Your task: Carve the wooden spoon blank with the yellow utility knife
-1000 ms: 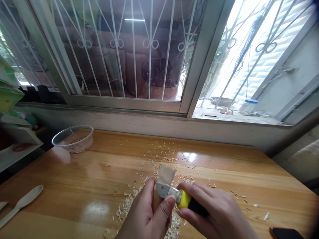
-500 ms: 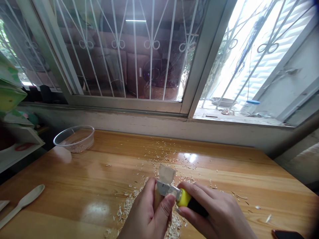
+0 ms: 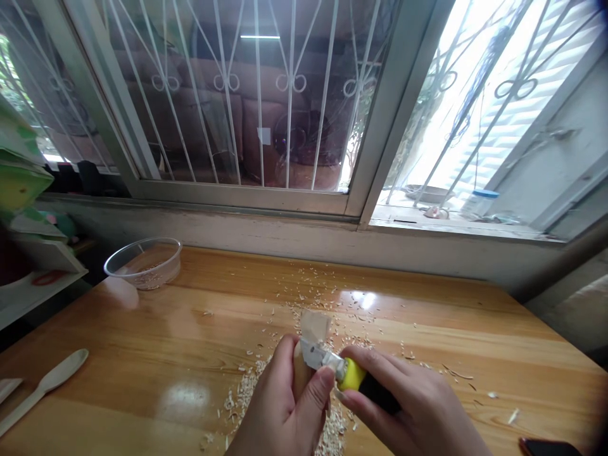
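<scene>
So the left hand [image 3: 292, 405] has its fingers curled round a pale wooden piece [image 3: 315, 326], with the thumb up against the metal of the knife [image 3: 352, 375], and the right hand [image 3: 413, 396] is wrapped round that knife's yellow-and-black handle. The wood is out in front of the person, over the middle of the near part of the surface [image 3: 156, 348], its flared end poking up past the blade. What's changed in the last half second is pretty small: the blade sits at a slightly steeper slant and the wood's end has edged a bit left, with neither grip let go. Reads like a small adjustment mid-cut, tbh, same cutting spot as far as one can tell; the actual edge contact is too small to make out. Loads of wood shavings [image 3: 247, 386] lie under and around the hands, thinning out toward the window [image 3: 266, 197]. Further out there's a wooden spoon [image 3: 61, 372] on the left, a clear plastic bowl [image 3: 171, 272] near the back left, and what's probably a phone [image 3: 546, 447] at the near right.
</scene>
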Motion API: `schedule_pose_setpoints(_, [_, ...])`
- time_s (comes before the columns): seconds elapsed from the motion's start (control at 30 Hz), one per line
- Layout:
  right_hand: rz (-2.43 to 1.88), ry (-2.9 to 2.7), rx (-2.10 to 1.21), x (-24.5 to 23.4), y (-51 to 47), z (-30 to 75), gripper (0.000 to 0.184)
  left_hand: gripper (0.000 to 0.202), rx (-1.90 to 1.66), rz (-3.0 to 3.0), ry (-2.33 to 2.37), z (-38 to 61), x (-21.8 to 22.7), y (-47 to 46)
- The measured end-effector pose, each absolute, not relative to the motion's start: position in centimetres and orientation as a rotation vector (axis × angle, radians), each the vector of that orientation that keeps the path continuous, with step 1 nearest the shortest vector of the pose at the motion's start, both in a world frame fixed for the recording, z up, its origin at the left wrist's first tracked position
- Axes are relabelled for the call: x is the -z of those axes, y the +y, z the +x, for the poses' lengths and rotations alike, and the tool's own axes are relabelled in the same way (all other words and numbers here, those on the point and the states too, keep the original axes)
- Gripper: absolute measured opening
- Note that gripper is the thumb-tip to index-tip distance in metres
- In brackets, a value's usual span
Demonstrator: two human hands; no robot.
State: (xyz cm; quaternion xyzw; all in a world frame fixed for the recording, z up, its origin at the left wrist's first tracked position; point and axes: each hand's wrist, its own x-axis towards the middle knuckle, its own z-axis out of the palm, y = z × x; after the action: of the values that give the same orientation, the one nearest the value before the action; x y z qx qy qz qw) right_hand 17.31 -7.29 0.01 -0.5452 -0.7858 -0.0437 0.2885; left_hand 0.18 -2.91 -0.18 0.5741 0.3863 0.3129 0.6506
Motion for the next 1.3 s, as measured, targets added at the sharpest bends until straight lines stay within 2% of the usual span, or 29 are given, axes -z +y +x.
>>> schedule_pose_setpoints(0.13, [-1.486,-2.054,0.343,0.4,-7.2,17.4,0.032,0.046,-0.709,1.181,0.850,0.4,-0.1,-2.8])
schedule_pose_setpoints(0.27, [-1.674,-1.733,0.450,0.4,-7.0,18.8,0.034,0.051,-0.627,1.016,0.787,0.4,-0.7,-2.9])
schedule_pose_setpoints(0.43, [-1.786,-1.524,-0.134,-0.4,-7.1,20.2,0.038,0.049,-0.571,0.996,0.762,-0.3,-1.3,-2.5])
schedule_pose_setpoints(0.57, [-1.736,-1.470,-0.339,-0.4,-7.0,19.6,0.036,0.052,-0.538,1.029,0.759,-0.5,-1.1,-1.8])
schedule_pose_setpoints(0.67, [-1.706,-1.473,-0.410,-0.2,-7.0,19.4,0.035,0.045,-0.606,1.101,0.823,-0.2,-0.5,-1.7])
schedule_pose_setpoints(0.8, [-1.688,-1.417,-0.494,-0.3,-7.0,19.5,0.034,0.057,-0.718,1.223,0.901,-0.1,-0.4,-1.9])
schedule_pose_setpoints(0.97, [-1.663,-1.393,-0.568,-0.4,-7.1,19.2,0.036,0.053,-0.548,1.229,0.822,-0.3,-0.5,-1.8])
schedule_pose_setpoints(1.07, [-1.621,-1.424,-0.608,-0.5,-7.2,19.2,0.036,0.043,-0.652,1.350,0.932,-0.2,0.0,-1.6])
schedule_pose_setpoints(1.3, [-1.490,-1.961,-0.297,-0.5,-7.1,18.7,0.026,0.046,-0.729,1.410,0.918,0.0,-0.6,-2.3])
